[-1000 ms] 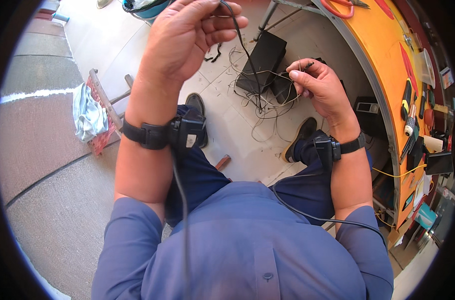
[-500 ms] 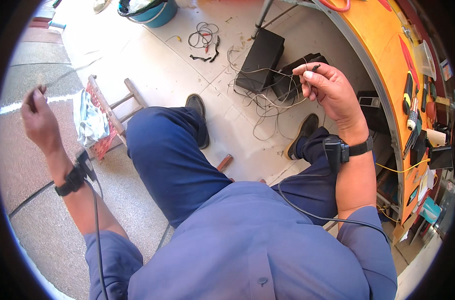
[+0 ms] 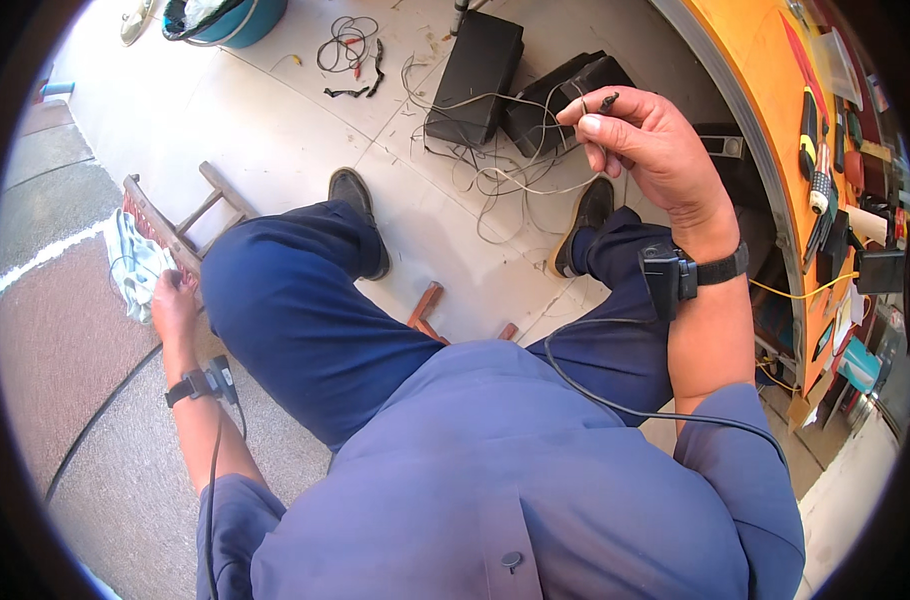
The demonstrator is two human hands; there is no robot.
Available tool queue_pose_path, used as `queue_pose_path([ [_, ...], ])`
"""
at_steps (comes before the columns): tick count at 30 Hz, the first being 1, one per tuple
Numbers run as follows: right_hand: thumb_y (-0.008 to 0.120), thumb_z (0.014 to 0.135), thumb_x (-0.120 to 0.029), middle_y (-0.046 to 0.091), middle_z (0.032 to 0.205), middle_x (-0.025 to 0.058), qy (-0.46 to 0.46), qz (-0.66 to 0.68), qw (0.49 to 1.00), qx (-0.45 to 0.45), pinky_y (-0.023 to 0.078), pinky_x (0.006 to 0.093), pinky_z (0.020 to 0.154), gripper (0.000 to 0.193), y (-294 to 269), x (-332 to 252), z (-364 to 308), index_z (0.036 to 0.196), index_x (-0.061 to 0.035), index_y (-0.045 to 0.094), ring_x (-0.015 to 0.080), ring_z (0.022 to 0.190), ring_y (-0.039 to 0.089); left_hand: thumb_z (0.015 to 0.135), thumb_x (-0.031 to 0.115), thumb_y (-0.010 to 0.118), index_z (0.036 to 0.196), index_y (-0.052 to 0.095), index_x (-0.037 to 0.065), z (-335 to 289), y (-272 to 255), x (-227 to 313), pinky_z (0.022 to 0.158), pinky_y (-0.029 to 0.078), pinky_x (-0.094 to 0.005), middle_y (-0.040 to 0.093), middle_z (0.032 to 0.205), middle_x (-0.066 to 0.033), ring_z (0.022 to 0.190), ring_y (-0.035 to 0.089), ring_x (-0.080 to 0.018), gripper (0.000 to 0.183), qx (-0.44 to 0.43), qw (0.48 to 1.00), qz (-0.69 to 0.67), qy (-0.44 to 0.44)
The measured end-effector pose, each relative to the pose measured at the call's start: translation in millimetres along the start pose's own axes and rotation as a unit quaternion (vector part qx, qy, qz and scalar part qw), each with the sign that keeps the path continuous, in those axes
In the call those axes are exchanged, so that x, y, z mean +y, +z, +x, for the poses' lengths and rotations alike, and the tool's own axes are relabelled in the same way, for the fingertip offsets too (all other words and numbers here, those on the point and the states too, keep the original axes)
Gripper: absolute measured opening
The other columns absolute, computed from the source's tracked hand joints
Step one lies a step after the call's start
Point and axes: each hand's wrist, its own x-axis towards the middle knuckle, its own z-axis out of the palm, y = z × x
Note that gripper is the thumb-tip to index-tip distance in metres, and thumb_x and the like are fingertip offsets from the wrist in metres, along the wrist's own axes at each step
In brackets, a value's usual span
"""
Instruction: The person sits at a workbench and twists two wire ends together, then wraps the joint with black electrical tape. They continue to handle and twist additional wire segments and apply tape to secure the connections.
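Observation:
My right hand (image 3: 640, 140) is raised over the floor at the right, thumb and fingers pinched round a thin cable. The cable's black plug end (image 3: 608, 101) sticks up past the fingers. From this hand a pale length of cable (image 3: 535, 190) hangs toward a loose tangle on the floor. At the left, my left hand (image 3: 175, 308) is closed beside a pale blue cloth (image 3: 133, 265) lying on a small stool (image 3: 165, 228) with a red woven seat. A thin dark wire loops over the cloth to its fingertips, which are partly hidden.
Two black boxes (image 3: 475, 75) (image 3: 565, 100) stand on the tiles beyond my right hand. A coiled cable (image 3: 345, 45) and black scraps (image 3: 375, 75) lie farther off, near a blue bucket (image 3: 250, 25). Along the right curves an orange workbench (image 3: 750, 70) with tools, including a screwdriver (image 3: 822, 180).
My left hand has come down and inward to the cloth on the stool. My right hand keeps its pinch on the cable and has shifted slightly. The view has turned a little.

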Motion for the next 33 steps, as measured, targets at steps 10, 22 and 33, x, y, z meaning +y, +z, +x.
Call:
queue_pose_path([
  [10, 0.072, 0.094, -0.014, 0.066, 0.082, -0.0001, 0.027, -0.002, 0.999, 0.02, 0.045, 0.0174, 0.053, 0.021, 0, -1, -6, 0.111, -0.0014, 0.07, 0.0042, 0.065, 0.061, 0.098, 0.014, 0.057, 0.119, 0.065, 0.0, 124, -69, 176, 0.096, 0.052, -0.0391, 0.071, 0.117, -0.0176, 0.109, 0.068, -0.0291, 0.026, -0.067, 0.953, -0.144, 0.259],
  [22, 0.074, 0.091, -0.009, 0.07, 0.091, 0.0046, 0.074, 0.102, 0.991, 0.054, 0.052, 0.0231, 0.064, 0.012, -15, 2, -1, 0.099, -0.0007, 0.07, 0.0103, 0.071, 0.065, 0.085, 0.009, 0.061, 0.123, 0.07, 0.01, 127, 90, 396, 0.108, 0.047, -0.0395, 0.062, 0.134, -0.0178, 0.126, 0.058, -0.0351, 0.039, -0.415, 0.759, 0.089, 0.494],
  [33, 0.079, 0.087, -0.006, 0.07, 0.093, 0.0081, 0.085, 0.127, 0.985, 0.077, 0.05, 0.0252, 0.065, 0.014, -29, 4, 4, 0.097, 0.0004, 0.072, 0.0113, 0.073, 0.064, 0.086, 0.006, 0.058, 0.119, 0.068, 0.002, 114, 139, 402, 0.093, 0.054, -0.039, 0.07, 0.117, -0.0168, 0.105, 0.069, -0.0332, 0.035, -0.453, 0.75, 0.034, 0.481],
])
